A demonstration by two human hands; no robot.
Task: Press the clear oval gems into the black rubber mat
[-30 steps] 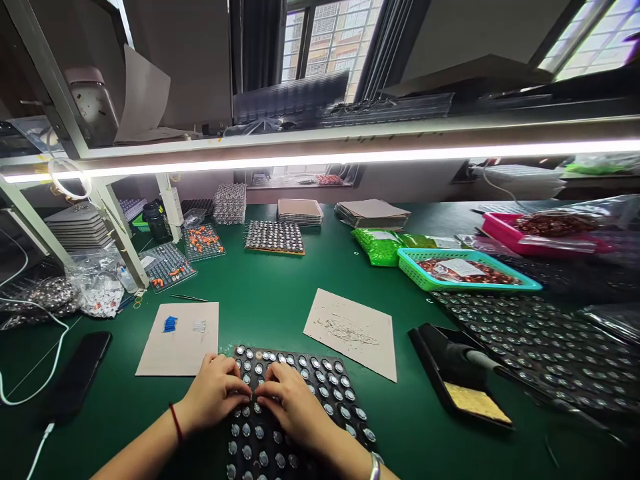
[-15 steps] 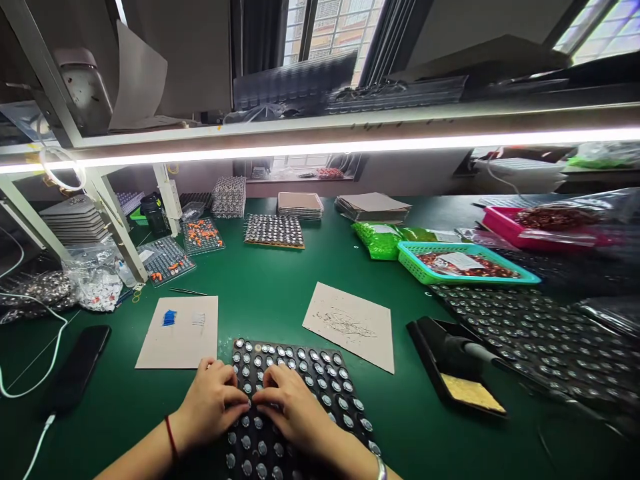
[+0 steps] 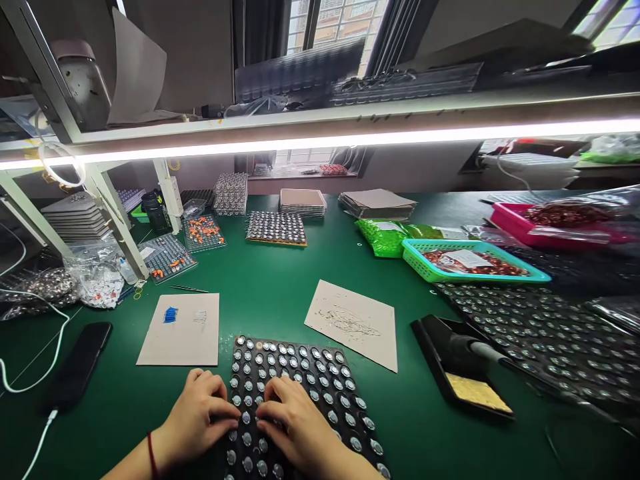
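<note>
A black tray (image 3: 320, 363) lies before me with rows of small round silver pieces. At its left edge is my left hand (image 3: 203, 411), thumb and forefinger brought together by one of the pieces. My right hand (image 3: 293, 421) rests over the tray's middle, its fingers also pinched close to a round piece. Whatever sits between either set of fingertips is too small or hidden to make out. Beyond my left hand, a cardboard sheet (image 3: 185, 347) carries a blue bundle of short strips (image 3: 171, 315) and a bundle of thin pale pins (image 3: 200, 317).
Right of the tray lies a cardboard sheet (image 3: 377, 350) with scattered thin wires. A black dustpan (image 3: 430, 343) with a brush is farther right, beside a large dark sheet of round pieces (image 3: 545, 333). A turquoise basket (image 3: 415, 257) stands behind. At left lies a phone (image 3: 83, 363).
My left hand has shifted slightly left and down, away from the right hand. My right hand has moved a little down the tray. The view has tilted slightly.
</note>
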